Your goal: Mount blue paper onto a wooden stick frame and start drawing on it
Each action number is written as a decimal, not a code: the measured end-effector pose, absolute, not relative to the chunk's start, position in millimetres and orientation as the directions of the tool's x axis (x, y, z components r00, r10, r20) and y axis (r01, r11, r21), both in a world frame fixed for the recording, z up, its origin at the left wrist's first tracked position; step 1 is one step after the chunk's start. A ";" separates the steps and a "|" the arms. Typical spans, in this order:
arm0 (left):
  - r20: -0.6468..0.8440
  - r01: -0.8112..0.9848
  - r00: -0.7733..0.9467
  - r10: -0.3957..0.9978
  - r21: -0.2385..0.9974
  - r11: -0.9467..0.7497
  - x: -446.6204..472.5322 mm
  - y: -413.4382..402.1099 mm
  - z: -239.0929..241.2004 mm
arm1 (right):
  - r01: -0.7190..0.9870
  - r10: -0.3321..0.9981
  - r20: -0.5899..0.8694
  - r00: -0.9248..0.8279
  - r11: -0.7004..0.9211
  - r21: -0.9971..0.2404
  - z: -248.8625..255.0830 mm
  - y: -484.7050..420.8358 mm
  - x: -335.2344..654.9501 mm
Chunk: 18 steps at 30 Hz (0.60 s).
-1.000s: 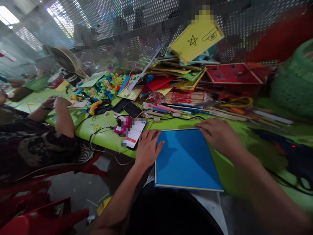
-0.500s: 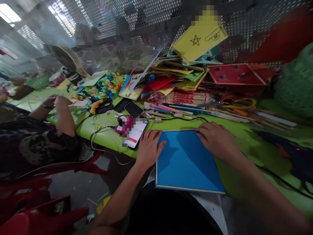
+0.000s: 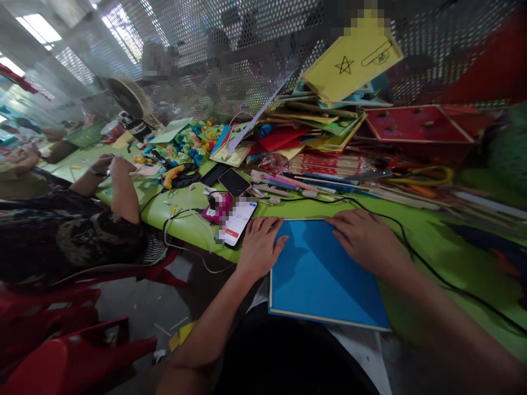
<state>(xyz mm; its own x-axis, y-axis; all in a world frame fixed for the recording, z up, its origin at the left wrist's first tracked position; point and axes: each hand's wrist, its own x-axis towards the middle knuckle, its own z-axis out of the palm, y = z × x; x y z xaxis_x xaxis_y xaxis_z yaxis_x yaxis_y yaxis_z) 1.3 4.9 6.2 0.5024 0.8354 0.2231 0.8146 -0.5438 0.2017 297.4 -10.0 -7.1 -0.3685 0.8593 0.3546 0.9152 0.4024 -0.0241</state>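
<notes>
A blue square board [image 3: 325, 280] edged with thin pale strips lies before me at the near edge of the green table, partly over my lap. My left hand [image 3: 259, 247] is on its far left corner, fingers bent over the edge and thumb on the blue face. At the far right corner, my right hand [image 3: 366, 238] grips the edge with its fingers close together. The fingertips of both hands meet the pale strip [image 3: 304, 219] along the far edge. Their undersides are hidden.
Beside my left hand lies a lit phone [image 3: 239, 222]. Behind are a dark phone [image 3: 234, 182], bundled sticks [image 3: 325, 164] and piled coloured boards [image 3: 317, 118]. A black cable [image 3: 405, 238] crosses at right, near a blurred dark glue gun [image 3: 486, 241]. A co-worker's arm [image 3: 125, 189] is at left.
The view has swung slightly left, so most things sit further right. The right hand's fingers lie a little nearer the left hand along the far edge. Both hands remain on the board.
</notes>
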 end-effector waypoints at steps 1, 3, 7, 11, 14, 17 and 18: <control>0.224 0.815 0.500 0.836 0.204 -0.542 1.3 5.1 5.8 | 0.918 0.861 0.352 -0.366 0.396 -0.014 -7.2 -10.4 296.6; 0.228 0.813 0.501 0.835 0.206 -0.544 0.5 5.2 4.0 | 0.921 0.862 0.354 -0.363 0.389 0.000 -6.6 -11.2 295.5; 0.308 0.835 0.433 0.847 0.218 -0.506 -3.0 4.0 -1.1 | 0.917 0.845 0.388 -0.367 0.398 0.002 -5.0 -11.7 294.9; 0.353 0.860 0.368 0.860 0.222 -0.459 -3.2 1.6 -2.9 | 0.905 0.822 0.421 -0.384 0.425 -0.003 -6.7 -10.6 293.2; 0.329 0.859 0.397 0.857 0.198 -0.473 -0.8 0.4 -1.3 | 0.894 0.816 0.410 -0.409 0.447 0.001 -8.9 -10.6 289.4; 0.302 0.854 0.424 0.854 0.181 -0.488 1.0 0.9 0.8 | 0.895 0.824 0.386 -0.414 0.445 0.010 -9.7 -11.8 285.2; 0.294 0.852 0.433 0.852 0.177 -0.493 1.2 1.3 1.2 | 0.896 0.830 0.374 -0.414 0.444 0.009 -9.6 -12.2 284.1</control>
<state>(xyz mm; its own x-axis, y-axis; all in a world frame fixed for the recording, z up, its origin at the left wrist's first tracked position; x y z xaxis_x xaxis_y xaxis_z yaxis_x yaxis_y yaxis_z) 1.2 1.3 1.2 0.4326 0.8524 0.2938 0.8517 -0.4932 0.1769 284.1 -12.2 -9.6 -0.4145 0.8297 0.3739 0.8962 0.4436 0.0089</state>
